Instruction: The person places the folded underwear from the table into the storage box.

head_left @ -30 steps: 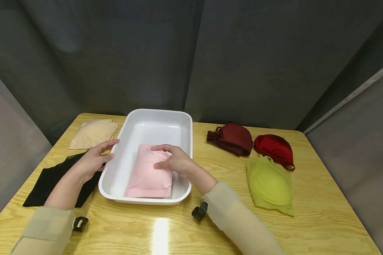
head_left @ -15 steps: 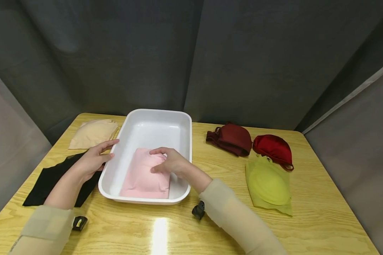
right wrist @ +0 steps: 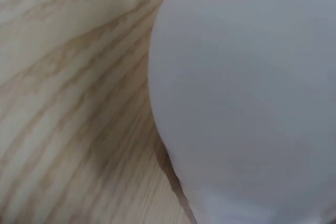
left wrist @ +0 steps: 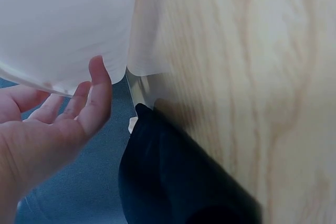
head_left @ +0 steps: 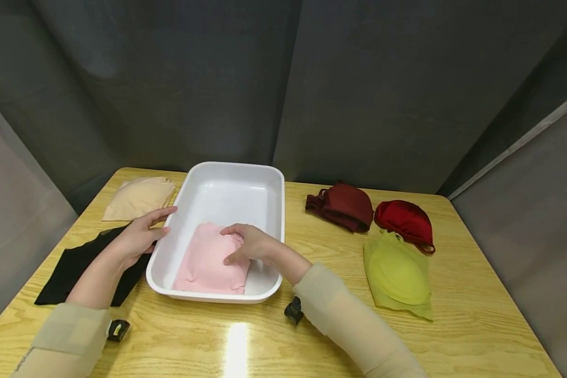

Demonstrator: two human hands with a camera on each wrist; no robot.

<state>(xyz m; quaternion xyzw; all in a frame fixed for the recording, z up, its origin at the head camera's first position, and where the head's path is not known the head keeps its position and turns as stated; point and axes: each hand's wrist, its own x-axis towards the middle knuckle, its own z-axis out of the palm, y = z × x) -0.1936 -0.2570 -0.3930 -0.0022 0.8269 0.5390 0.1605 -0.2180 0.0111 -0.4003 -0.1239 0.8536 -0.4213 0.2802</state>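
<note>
A folded pink bra (head_left: 208, 262) lies in the near part of a white plastic tray (head_left: 227, 197). My right hand (head_left: 252, 245) grips its right side, thumb and fingers spread over the padded cup; some fingertips are hidden. At the tray's left rim, my left hand (head_left: 139, 239) touches the outside with thumb and index finger. In the left wrist view, the left fingers (left wrist: 97, 93) lie loosely bent against the tray's outer wall (left wrist: 63, 30). The right wrist view shows mostly the tray's wall (right wrist: 241, 87), with the right hand out of sight.
A beige bra (head_left: 139, 199) and a black garment (head_left: 82, 265) lie left of the tray. On the right are a burgundy bra (head_left: 347, 207), a red bra (head_left: 406, 220) and a yellow-green bra (head_left: 399, 275). Dark curtains hang behind the wooden table (head_left: 477, 315).
The right hand has moved slightly towards the near left, and the pink bra has shifted that way and flattened onto the tray floor. The left hand has stayed at the rim.
</note>
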